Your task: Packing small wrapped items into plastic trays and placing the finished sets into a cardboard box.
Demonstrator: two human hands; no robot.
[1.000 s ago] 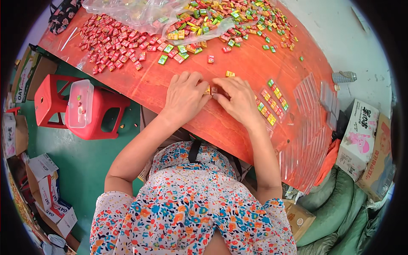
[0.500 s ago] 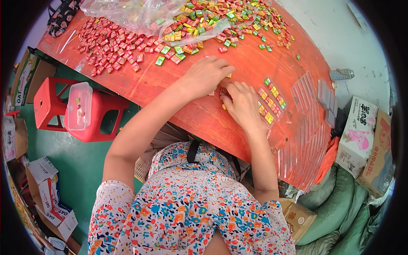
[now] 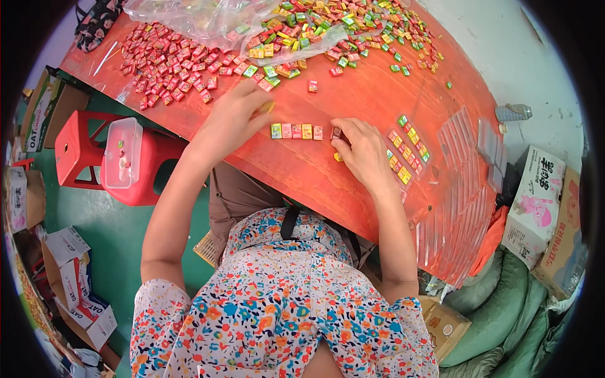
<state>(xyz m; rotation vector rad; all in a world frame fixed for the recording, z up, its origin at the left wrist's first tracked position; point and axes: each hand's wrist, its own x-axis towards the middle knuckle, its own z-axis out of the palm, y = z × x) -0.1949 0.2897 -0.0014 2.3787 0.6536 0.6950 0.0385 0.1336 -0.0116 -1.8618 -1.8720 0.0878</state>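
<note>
A short row of small candy-sized boxes (image 3: 297,131), pink, red, yellow and green, lies on the red table in front of me. My left hand (image 3: 238,118) hovers at the row's left end, fingers bent and slightly blurred around a small yellow box (image 3: 267,107). Past the row's right end, my right hand (image 3: 358,146) rests on the table, thumb and fingers closed on a small dark red box (image 3: 336,133). Another yellow box (image 3: 338,156) peeks out beneath that hand. Just right of it, clear trays (image 3: 426,143) hold several rows of similar boxes.
Heaps of red boxes (image 3: 170,63) and mixed-colour boxes (image 3: 372,31) cover the far side, beside a clear plastic bag (image 3: 195,19). Empty clear trays (image 3: 450,214) line the right edge. A plastic tub (image 3: 121,154) sits on a red stool (image 3: 148,183) at left.
My left hand has moved left from beside my right hand, uncovering the row of boxes. The right hand stays nearly in place.
</note>
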